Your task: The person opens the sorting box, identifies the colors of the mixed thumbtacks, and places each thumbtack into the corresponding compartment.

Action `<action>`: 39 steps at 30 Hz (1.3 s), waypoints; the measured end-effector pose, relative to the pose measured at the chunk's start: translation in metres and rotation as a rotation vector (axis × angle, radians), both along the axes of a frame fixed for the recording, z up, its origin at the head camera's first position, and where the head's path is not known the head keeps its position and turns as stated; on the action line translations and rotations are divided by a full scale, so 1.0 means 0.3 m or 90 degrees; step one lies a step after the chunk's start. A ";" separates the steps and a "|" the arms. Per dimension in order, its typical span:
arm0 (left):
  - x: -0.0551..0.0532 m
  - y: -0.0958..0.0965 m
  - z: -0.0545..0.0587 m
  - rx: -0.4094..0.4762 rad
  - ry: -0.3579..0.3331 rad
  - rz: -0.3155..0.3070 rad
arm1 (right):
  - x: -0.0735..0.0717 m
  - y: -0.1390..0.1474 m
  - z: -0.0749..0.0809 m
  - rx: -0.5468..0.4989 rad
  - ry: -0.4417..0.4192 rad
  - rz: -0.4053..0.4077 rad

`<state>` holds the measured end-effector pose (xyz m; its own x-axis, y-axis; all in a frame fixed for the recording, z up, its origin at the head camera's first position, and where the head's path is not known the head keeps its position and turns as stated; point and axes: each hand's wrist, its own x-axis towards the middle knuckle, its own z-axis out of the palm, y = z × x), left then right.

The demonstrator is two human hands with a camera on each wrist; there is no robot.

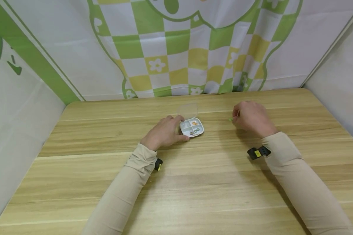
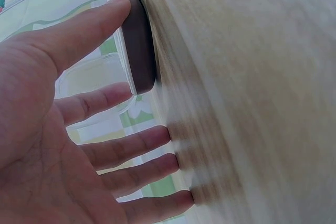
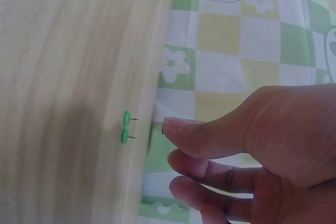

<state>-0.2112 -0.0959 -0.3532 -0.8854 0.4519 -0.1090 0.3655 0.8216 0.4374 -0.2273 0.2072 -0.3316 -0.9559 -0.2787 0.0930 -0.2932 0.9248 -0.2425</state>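
Note:
A small white four-compartment case (image 1: 192,127) lies on the table with its clear lid (image 1: 189,111) raised at the back. Small orange pieces (image 1: 194,123) sit in its back right section, greenish ones (image 1: 196,130) in the front right, a reddish one (image 1: 191,133) in the front left. My left hand (image 1: 167,131) holds the case's left side between thumb and index finger; its dark base (image 2: 139,40) shows in the left wrist view. My right hand (image 1: 251,117), fingers bent and thumb apart, hovers beside two green thumbtacks (image 3: 126,119), their pins pointing up off the table.
The wooden table (image 1: 194,189) extends toward me and to both sides. A green, yellow and white checked curtain (image 1: 176,49) hangs along its back edge. Pale walls of cloth (image 1: 20,107) stand at the left and right. Black bands (image 1: 259,152) circle both wrists.

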 end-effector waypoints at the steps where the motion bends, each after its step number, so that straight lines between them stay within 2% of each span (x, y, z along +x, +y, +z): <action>1: 0.000 0.000 0.000 0.001 0.000 -0.001 | 0.003 -0.001 0.003 -0.003 0.004 0.000; 5: 0.001 0.000 0.000 0.004 0.000 -0.002 | 0.010 -0.012 0.015 -0.008 0.005 -0.004; 13: 0.005 -0.004 0.000 0.007 0.000 -0.001 | 0.004 -0.070 0.040 0.029 -0.011 0.018; 26: 0.003 -0.001 -0.001 0.012 -0.005 0.000 | 0.007 -0.192 0.055 0.006 -0.037 0.031; 34: 0.002 0.000 -0.003 0.012 0.000 0.002 | 0.007 -0.259 0.055 0.000 -0.036 0.052; 39: 0.004 -0.001 -0.004 0.016 0.002 0.003 | 0.010 -0.303 0.047 0.007 -0.017 0.072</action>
